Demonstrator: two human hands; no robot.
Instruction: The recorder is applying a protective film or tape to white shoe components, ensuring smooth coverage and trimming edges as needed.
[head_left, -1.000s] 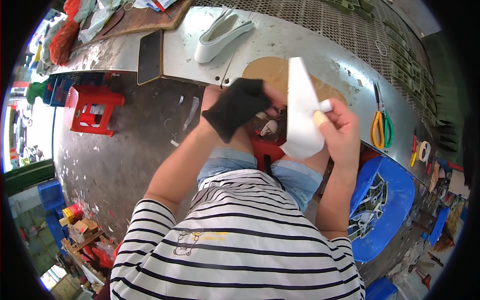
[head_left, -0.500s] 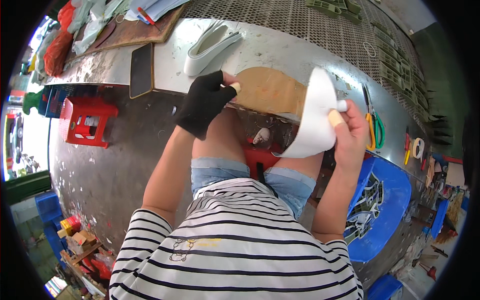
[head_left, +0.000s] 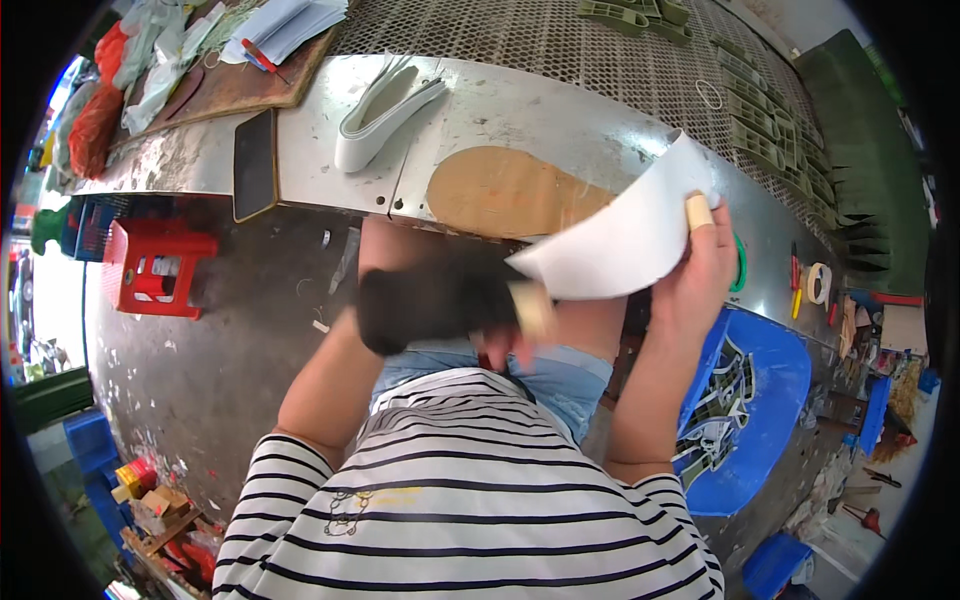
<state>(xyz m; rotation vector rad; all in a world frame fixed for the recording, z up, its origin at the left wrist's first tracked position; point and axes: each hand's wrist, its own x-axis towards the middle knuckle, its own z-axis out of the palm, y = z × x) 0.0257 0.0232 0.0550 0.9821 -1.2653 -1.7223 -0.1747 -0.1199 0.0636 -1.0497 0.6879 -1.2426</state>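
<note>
In my right hand (head_left: 706,255) is a white curved sheet (head_left: 620,245), gripped near its right end with the fingers closed. A tan cover is on that thumb. The sheet slants over the table's front edge, and its pointed left end reaches toward my left hand (head_left: 450,305). That hand wears a black fingerless glove and is smeared by motion above my lap; whether its fingers hold anything cannot be made out. Behind the sheet lies a brown sole-shaped board (head_left: 505,190), partly covered by it. A bundle of folded white strips (head_left: 370,128) rests farther left on the metal table (head_left: 500,100).
A dark phone (head_left: 255,165) lies at the table's left edge. Green-handled scissors (head_left: 740,262) are partly hidden behind my right hand. Olive-green moulded parts (head_left: 765,135) sit on the mesh surface. A blue basin (head_left: 770,420) stands at right, a red stool (head_left: 160,265) at left.
My left hand has swung down and right from the brown board to above my lap. The white sheet has turned from nearly upright to slanting, its lower end lifted leftward. The whole view has shifted slightly.
</note>
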